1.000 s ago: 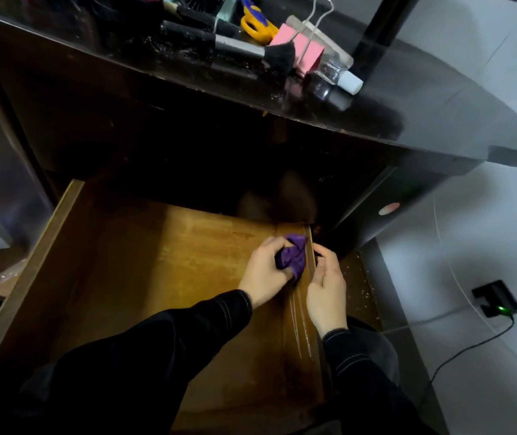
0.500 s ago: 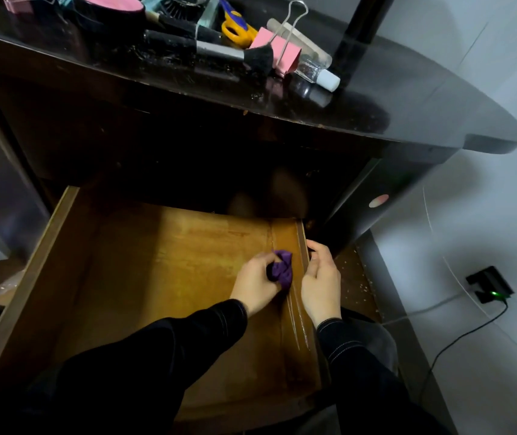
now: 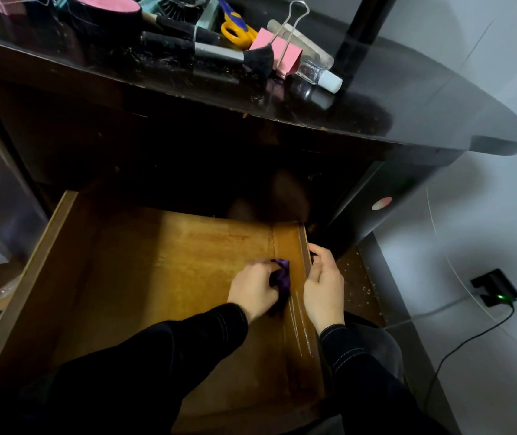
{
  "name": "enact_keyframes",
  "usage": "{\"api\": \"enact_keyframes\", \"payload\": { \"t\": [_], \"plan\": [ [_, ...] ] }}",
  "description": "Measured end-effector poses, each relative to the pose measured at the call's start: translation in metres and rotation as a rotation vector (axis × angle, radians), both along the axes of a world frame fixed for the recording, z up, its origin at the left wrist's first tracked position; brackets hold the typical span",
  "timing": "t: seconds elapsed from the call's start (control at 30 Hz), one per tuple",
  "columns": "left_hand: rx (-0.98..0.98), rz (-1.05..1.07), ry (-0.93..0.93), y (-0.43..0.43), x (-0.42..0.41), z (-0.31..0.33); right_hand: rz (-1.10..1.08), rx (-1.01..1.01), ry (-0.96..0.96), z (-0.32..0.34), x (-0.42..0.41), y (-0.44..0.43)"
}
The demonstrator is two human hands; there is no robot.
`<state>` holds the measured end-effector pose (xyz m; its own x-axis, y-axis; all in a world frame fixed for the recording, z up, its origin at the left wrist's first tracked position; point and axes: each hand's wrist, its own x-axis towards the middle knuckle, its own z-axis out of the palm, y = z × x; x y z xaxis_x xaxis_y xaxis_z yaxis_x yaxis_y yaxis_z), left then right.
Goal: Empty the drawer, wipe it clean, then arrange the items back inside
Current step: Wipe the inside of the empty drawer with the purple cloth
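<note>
Wood, warm brown and smooth with a light shine, forms the bottom of the drawer (image 3: 156, 277), which is pulled far out below the bench (image 3: 408, 105). Its left wall (image 3: 35, 268) and right wall (image 3: 305, 244) end in thin straight rims, and between them a wide field of open wood lies to the left of the hands. The left grip (image 3: 252, 288) is closed around a crumpled purple cloth (image 3: 280, 279) and presses it on the drawer bottom, just beside the right wall. The right grip (image 3: 324, 287) sits on the outer side of this wall, and its thumb and curled fingers hold the rim. Both arms wear black sleeves (image 3: 188, 340) with pale stitching.

The bench top is black and glossy, rounded at its right end, with fine specks on it. Close together near its front edge lie a pink binder clip (image 3: 274, 51), scissors (image 3: 233, 34) with yellow handles, a brush (image 3: 216, 53) with dark soft bristles, and a small clear bottle (image 3: 312, 72) with a white cap.
</note>
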<state>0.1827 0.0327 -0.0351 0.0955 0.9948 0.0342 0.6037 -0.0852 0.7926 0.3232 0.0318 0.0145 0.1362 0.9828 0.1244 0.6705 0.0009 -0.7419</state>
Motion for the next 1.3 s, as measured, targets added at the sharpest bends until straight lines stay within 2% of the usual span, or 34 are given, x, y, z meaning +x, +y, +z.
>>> {"api": "enact_keyframes", "payload": {
  "t": [0.07,0.2,0.37,0.67,0.87,1.1,1.23,1.3],
  "plan": [
    [-0.008,0.022,0.119,0.023,-0.004,-0.004,-0.011,-0.008,0.005,-0.002,0.0,0.001],
    [-0.032,0.114,0.226,0.079,-0.01,-0.006,-0.022,-0.013,0.003,-0.005,0.001,0.003],
    [-0.099,0.133,0.239,0.11,-0.011,-0.001,-0.021,-0.024,-0.018,-0.005,0.002,0.003],
    [-0.12,-0.246,0.294,-0.022,-0.006,-0.011,-0.014,0.017,-0.03,-0.002,0.0,0.001],
    [-0.161,-0.053,0.166,-0.004,0.003,0.008,-0.018,0.034,-0.047,0.002,-0.001,-0.001],
    [-0.179,-0.247,0.114,-0.035,-0.002,-0.005,-0.025,0.029,-0.053,0.0,0.0,0.0],
    [-0.129,-0.165,0.063,-0.03,-0.001,0.004,-0.024,0.028,-0.045,0.002,-0.001,-0.001],
    [-0.041,-0.126,0.001,-0.028,0.0,0.01,-0.019,0.031,-0.038,0.002,-0.001,-0.001]
  ]
}}
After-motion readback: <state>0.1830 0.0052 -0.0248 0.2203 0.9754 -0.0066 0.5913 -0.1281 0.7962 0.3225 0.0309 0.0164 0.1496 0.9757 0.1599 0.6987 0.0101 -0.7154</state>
